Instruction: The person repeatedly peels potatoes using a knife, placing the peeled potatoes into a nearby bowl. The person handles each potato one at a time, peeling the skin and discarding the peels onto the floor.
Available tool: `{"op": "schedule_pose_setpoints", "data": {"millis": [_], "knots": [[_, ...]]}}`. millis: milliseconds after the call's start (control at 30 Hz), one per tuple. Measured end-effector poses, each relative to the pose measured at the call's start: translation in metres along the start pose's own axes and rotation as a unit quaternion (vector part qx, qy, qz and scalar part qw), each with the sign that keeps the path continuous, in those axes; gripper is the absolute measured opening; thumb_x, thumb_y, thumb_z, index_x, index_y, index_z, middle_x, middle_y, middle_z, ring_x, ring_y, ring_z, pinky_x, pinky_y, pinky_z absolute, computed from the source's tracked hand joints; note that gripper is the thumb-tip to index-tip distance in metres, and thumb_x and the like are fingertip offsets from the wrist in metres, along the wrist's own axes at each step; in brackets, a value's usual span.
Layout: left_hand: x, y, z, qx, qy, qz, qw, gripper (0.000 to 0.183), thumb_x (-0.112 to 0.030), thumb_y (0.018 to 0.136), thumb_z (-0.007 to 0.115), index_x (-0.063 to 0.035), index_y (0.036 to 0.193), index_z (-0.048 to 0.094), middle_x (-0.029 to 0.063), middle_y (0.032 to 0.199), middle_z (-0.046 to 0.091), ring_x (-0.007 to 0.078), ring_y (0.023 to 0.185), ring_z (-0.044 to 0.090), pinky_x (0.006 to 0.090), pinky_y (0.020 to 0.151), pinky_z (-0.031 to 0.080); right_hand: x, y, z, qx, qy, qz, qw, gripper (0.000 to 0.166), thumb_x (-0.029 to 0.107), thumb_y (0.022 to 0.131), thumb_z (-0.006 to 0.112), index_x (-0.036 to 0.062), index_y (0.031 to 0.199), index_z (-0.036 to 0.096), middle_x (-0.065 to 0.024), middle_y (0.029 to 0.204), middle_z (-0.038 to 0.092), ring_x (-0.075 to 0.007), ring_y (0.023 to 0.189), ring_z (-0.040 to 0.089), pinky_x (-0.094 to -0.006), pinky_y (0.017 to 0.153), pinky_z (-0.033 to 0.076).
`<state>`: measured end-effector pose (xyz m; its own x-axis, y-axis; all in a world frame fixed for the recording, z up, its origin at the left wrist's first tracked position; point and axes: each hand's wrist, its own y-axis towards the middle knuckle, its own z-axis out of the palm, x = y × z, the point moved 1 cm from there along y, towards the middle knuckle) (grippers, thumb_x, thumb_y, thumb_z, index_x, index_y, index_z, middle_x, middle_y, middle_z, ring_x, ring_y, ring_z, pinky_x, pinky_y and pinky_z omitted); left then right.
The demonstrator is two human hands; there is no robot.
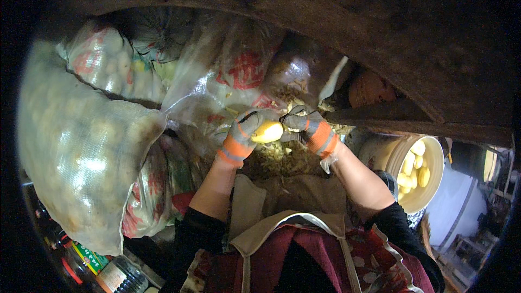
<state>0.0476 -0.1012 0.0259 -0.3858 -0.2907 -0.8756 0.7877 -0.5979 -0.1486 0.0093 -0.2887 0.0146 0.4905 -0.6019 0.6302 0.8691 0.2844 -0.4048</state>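
Observation:
In my left hand point(242, 134), gloved in grey and orange knit, is a peeled yellow potato point(267, 132). My right hand point(311, 130), in a matching glove, is close to the potato's right end; its fingers are curled, and whatever they may hold is too hidden to tell. Below and behind both hands lies a heap of peelings point(272, 156). To the right, a cream plastic bucket point(437, 171) lies tilted towards me with several peeled potatoes point(415, 167) in it.
A large woven mesh sack of potatoes point(81, 142) bulges at the left. Clear plastic bags with red print point(244, 69) stand beyond my hands. Jars point(122, 276) sit at the lower left. A dark wooden beam point(407, 122) runs along the right, above the bucket.

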Motion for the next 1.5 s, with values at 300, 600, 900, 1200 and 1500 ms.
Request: {"op": "schedule_pose_setpoints", "data": {"millis": [300, 600, 900, 1200, 1500], "knots": [[0.030, 0.003, -0.019, -0.117, -0.089, -0.048, 0.988, 0.029, 0.000, 0.077, 0.055, -0.0019, 0.106, 0.055, 0.0105, 0.109, 0.057, 0.0214, 0.102, 0.055, 0.0324, 0.086, 0.045, -0.008, 0.015, -0.009, -0.059, -0.177, -0.092, 0.978, 0.023, 0.015, 0.071, 0.073, 0.0023, 0.088, 0.062, -0.0044, 0.083, 0.063, -0.0124, 0.074, 0.058, -0.0252, 0.068, 0.049], [0.016, 0.002, 0.000, -0.067, -0.135, -0.091, 0.984, 0.031, -0.027, 0.087, 0.051, -0.0027, 0.105, 0.056, 0.0101, 0.099, 0.061, 0.0199, 0.081, 0.060, 0.0288, 0.070, 0.050, -0.005, 0.015, -0.019, -0.037, -0.173, -0.066, 0.982, 0.025, 0.017, 0.071, 0.074, 0.0025, 0.087, 0.060, -0.0067, 0.084, 0.062, -0.0120, 0.071, 0.058, -0.0245, 0.063, 0.048], [0.017, 0.003, -0.004, -0.081, 0.131, -0.049, 0.987, 0.025, -0.019, 0.085, 0.052, -0.0022, 0.102, 0.059, 0.0097, 0.102, 0.060, 0.0190, 0.092, 0.059, 0.0311, 0.080, 0.048, -0.007, 0.009, -0.009, -0.046, -0.185, -0.020, 0.982, 0.024, 0.019, 0.074, 0.070, 0.0027, 0.089, 0.060, -0.0074, 0.087, 0.063, -0.0115, 0.075, 0.059, -0.0262, 0.066, 0.050], [0.033, -0.003, -0.019, -0.062, -0.012, -0.068, 0.996, 0.033, -0.024, 0.087, 0.052, -0.0023, 0.112, 0.051, 0.0080, 0.104, 0.059, 0.0169, 0.095, 0.057, 0.0301, 0.075, 0.050, 0.014, 0.000, 0.005, -0.019, -0.102, -0.038, 0.994, 0.026, 0.013, 0.075, 0.069, -0.0009, 0.094, 0.059, -0.0081, 0.089, 0.062, -0.0172, 0.081, 0.061, -0.0291, 0.072, 0.052], [0.005, -0.005, -0.001, -0.023, -0.111, -0.113, 0.987, 0.030, -0.026, 0.085, 0.056, -0.0040, 0.105, 0.055, 0.0074, 0.099, 0.061, 0.0163, 0.098, 0.056, 0.0304, 0.083, 0.047, 0.007, 0.009, 0.001, 0.002, -0.089, -0.018, 0.996, 0.025, 0.011, 0.073, 0.070, 0.0004, 0.094, 0.061, -0.0081, 0.086, 0.064, -0.0172, 0.078, 0.061, -0.0303, 0.073, 0.052]]}}
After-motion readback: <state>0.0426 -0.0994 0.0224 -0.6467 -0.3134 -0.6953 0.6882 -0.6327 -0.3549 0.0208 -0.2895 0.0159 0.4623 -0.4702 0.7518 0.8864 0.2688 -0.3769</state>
